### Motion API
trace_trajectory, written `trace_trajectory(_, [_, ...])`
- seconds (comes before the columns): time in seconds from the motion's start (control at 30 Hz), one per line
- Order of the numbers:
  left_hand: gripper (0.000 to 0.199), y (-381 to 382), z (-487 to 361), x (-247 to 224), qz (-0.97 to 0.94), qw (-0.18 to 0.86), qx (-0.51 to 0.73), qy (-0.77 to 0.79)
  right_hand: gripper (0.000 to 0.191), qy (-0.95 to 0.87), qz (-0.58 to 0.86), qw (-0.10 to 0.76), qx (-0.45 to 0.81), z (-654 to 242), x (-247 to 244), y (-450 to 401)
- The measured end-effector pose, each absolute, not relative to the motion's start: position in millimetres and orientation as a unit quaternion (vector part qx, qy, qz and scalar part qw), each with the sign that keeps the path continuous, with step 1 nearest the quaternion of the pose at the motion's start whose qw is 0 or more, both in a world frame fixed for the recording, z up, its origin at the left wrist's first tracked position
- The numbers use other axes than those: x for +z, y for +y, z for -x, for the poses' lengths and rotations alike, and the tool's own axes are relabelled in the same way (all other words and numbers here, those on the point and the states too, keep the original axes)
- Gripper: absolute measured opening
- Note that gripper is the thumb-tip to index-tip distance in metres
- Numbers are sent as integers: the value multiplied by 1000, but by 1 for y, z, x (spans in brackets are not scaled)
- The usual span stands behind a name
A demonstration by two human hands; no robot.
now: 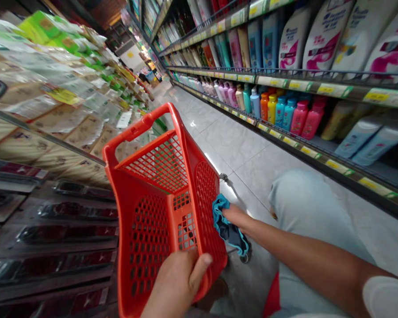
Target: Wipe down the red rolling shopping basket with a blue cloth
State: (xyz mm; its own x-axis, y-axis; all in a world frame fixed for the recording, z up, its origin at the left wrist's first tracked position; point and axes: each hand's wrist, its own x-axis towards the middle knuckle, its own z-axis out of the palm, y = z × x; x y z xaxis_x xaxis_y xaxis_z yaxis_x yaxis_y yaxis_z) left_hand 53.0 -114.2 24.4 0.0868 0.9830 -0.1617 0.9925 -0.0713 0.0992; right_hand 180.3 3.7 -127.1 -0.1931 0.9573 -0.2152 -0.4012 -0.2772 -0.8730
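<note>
A red plastic shopping cart (182, 203) with perforated sides stands tilted in the view, its basket holding nothing that I can see. My left hand (181, 278) is wrapped over the cart's near rim, thumb on the outer side. Beside the cart's right wall, my right hand (234, 215) grips a dark blue cloth (230, 232) with light blue edging, pressed against or very near the perforated side. The fingers of this hand are partly hidden by the cloth.
Shelves (275, 81) of shampoo and colourful bottles run along the right. Packaged goods (66, 101) are stacked on the left, above boxed items (76, 212). Grey tiled floor (212, 132) lies between. My bent knee (295, 198) is at the lower right.
</note>
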Motion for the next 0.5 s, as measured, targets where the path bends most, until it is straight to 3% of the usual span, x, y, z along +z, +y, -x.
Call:
trace_trajectory(0.07, [49,-95,-55,27,-679,109,-8,726,9,-379,381,482,692,-182,-113,8])
trace_trajectory(0.17, [43,-74,-60,23,-632,122,73,762,27,-461,331,498,655,-179,-96,20])
trace_trajectory(0.3, [43,-74,-59,19,-631,118,136,755,17,-506,369,494,603,-167,-114,24])
trace_trajectory(0.5, [48,-68,-53,32,-622,147,82,765,15,-530,393,476,582,-153,-134,11])
